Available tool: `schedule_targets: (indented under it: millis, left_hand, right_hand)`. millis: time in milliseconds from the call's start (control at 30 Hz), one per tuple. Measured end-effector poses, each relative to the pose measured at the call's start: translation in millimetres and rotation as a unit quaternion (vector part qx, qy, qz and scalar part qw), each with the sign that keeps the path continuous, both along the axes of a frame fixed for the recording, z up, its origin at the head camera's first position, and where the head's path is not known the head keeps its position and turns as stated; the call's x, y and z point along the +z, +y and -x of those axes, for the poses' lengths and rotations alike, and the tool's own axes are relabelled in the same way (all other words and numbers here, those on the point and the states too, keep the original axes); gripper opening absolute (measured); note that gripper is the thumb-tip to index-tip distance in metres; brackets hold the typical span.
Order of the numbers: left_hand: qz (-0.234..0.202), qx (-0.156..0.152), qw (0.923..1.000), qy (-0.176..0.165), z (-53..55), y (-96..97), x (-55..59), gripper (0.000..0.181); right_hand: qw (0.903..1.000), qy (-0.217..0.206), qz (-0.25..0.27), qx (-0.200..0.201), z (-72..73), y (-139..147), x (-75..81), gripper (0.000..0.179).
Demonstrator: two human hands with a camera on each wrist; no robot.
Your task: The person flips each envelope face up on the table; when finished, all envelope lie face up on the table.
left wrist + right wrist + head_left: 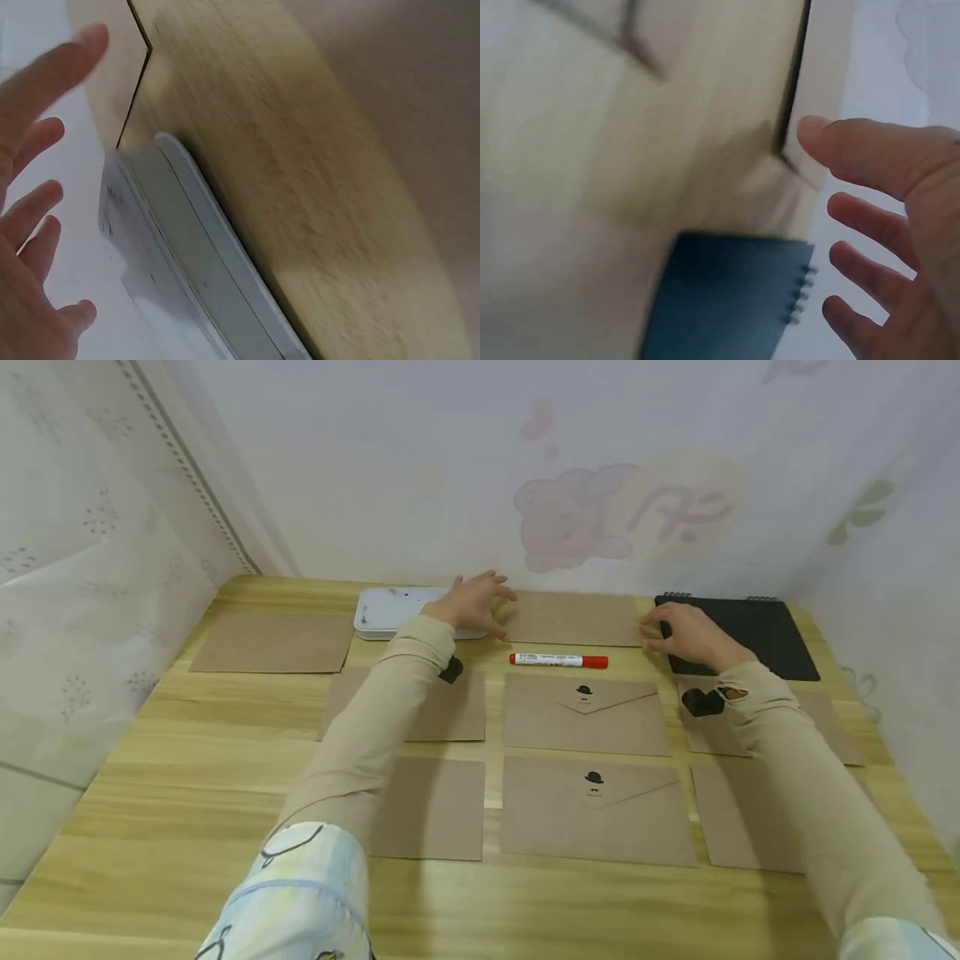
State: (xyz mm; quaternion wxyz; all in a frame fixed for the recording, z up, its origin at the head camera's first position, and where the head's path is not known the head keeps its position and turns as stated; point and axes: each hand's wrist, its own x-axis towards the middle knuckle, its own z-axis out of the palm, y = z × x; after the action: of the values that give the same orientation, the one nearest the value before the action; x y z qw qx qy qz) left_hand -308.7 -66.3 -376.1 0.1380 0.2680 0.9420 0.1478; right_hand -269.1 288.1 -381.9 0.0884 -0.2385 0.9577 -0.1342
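At the back of the table lies a plain brown envelope, with one hand at each of its short ends. My left hand reaches over the right end of a white tin case, its fingers spread and loosely bent at the envelope's left edge. My right hand is at the right edge, overlapping a black spiral notebook in the head view. In the right wrist view the thumb overlaps the envelope's corner. Neither hand grips anything. A red-capped marker lies just in front of the envelope.
Several more brown envelopes lie in rows nearer me, among them a middle one and a front one with hat prints. Another envelope lies at the back left. A white patterned curtain stands behind the wooden table.
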Motion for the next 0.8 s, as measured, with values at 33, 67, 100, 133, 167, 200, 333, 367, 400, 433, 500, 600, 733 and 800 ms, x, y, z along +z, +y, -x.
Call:
schedule_targets:
  millis: [33,67,100,133,167,200,333,367,400,433,500,600,733,800]
  left_hand:
    - [-0.001,-0.001,1.0000,0.000,1.4,3.3,-0.7,0.071]
    - [-0.004,-0.001,1.0000,-0.004,2.1,6.1,-1.4,0.072]
    - [-0.005,-0.001,0.9999,-0.010,1.8,8.0,-2.6,0.073]
    - [-0.001,-0.001,0.9999,-0.013,1.7,9.2,-5.1,0.074]
    - [0.004,-0.001,0.9999,-0.016,0.2,9.5,-7.7,0.074]
    - [0.008,0.000,0.9998,-0.019,-1.7,9.3,-10.7,0.073]
    - [0.025,-0.001,0.9997,0.005,-9.0,6.0,-24.5,0.069]
    - [0.025,-0.001,0.9995,0.017,-10.1,5.2,-27.7,0.068]
    - [0.023,-0.003,0.9992,0.031,-10.8,4.5,-30.5,0.067]
    - [0.021,-0.004,0.9988,0.045,-11.1,4.0,-33.2,0.067]
    - [0.017,-0.002,0.9976,0.066,-11.5,3.0,-37.6,0.065]
    - [0.006,0.006,0.9967,0.081,-10.8,2.7,-41.3,0.063]
    - [-0.002,0.016,0.9963,0.084,-9.2,4.0,-41.8,0.059]
    - [-0.001,0.018,0.9964,0.083,-8.7,5.3,-40.7,0.057]
  right_hand:
    - [1.0000,-0.003,-0.008,0.002,2.6,-3,2.1,0.043]
    - [0.9999,-0.008,-0.013,0.001,4.8,-6,4.2,0.045]
    - [0.9997,-0.015,-0.018,0.000,7.0,-9,5.9,0.046]
    - [0.9994,-0.022,-0.025,0.001,9.0,-12,6.9,0.048]
    - [0.9991,-0.031,-0.030,0.000,11.1,-13,6.7,0.050]
    - [0.9985,-0.042,-0.034,-0.003,12.5,-15,6.4,0.052]
    - [0.9950,-0.073,-0.064,-0.023,13.3,-17,3.8,0.059]
    - [0.9940,-0.077,-0.071,-0.031,13.4,-16,3.1,0.060]
    - [0.9931,-0.079,-0.078,-0.037,13.3,-16,2.7,0.061]
    - [0.9925,-0.080,-0.083,-0.041,13.3,-15,2.4,0.061]
    - [0.9935,-0.072,-0.081,-0.036,13.9,-14,2.0,0.059]
    - [0.9965,-0.054,-0.061,-0.018,15.6,-13,2.1,0.053]
    - [0.9972,-0.025,-0.070,0.010,15.6,-13,2.3,0.047]
    - [0.9963,-0.012,-0.083,0.018,13.5,-12,1.4,0.045]
